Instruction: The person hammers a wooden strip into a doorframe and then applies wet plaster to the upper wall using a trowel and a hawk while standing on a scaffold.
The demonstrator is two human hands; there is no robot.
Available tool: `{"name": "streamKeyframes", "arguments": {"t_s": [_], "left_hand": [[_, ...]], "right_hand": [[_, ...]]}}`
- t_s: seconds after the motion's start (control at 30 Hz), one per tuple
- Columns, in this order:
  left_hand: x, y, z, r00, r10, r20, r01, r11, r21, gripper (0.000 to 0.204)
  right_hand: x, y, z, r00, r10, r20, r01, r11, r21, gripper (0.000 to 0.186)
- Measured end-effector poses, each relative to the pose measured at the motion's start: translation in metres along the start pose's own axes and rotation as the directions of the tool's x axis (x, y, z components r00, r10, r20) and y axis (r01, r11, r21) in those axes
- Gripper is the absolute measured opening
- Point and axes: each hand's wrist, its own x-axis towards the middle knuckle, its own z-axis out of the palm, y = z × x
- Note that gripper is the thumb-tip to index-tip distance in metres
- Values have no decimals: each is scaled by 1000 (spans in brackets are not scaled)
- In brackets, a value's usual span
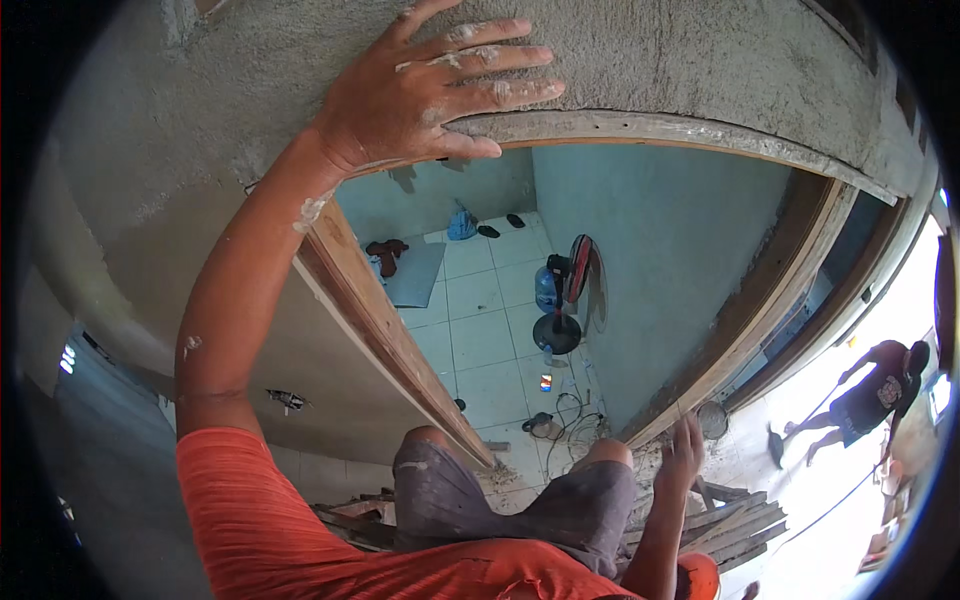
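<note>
Nearest, the left hand (425, 95) lay flat and open, fingers spread and smeared with pale plaster, its palm pressed on the rough grey plastered wall (650, 55) just above the weathered wooden door frame (640, 128); the lowest finger ran along the frame's top strip. It gripped nothing. Its forearm, flecked with white, came up from an orange ribbed sleeve (250, 510) at the lower edge.

Lower down, the right hand (683, 452) hung open with fingers loosely splayed beside the grey shorts (520, 500), holding nothing as far as could be seen; it was blurred, and its wrist was cut off by the lower rim. Just past it lay a heap of rough wooden planks (745, 525), partly hidden behind the arm.

Below the left hand, through the doorway, a white tiled floor (480, 340) opened out between pale blue walls (660, 260). On it stood a black pedestal fan with red blades (570, 295), with a blue water jug (547, 288) half hidden behind it and tangled cables (570, 415) nearer the threshold. Farther in lay a blue bag (461, 224) and dark sandals (500, 226), too small to make out well.

Well beyond the right hand, a person in dark clothes (870, 395) bent over a long-handled tool in glaring light, details washed out.
</note>
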Motion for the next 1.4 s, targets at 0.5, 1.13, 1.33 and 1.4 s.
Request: {"name": "streamKeyframes", "arguments": {"t_s": [0.5, 1.13, 1.33, 1.4], "left_hand": [[-14, -3, 20, 985, 126, -120, -131, 991, -34, 62], [-18, -5, 5, 992, 125, 32, -124, 992, -11, 59], [12, 1, 14, 963, 265, -52, -262, 963, 57, 51], [19, 25, 43, 960, 261, -99, -259, 965, 34, 53]], "right_hand": [[-50, -192, 379, 763, -417, 494, -175, 602, 779, 29], [7, 60, 135, 908, -324, 266, 389, 887, -247, 35], [-74, 235, -201, 908, 309, -284, -360, 228, -905, 44], [-116, 298, -263, 836, 474, -275, -351, 76, -933, 56]]}}
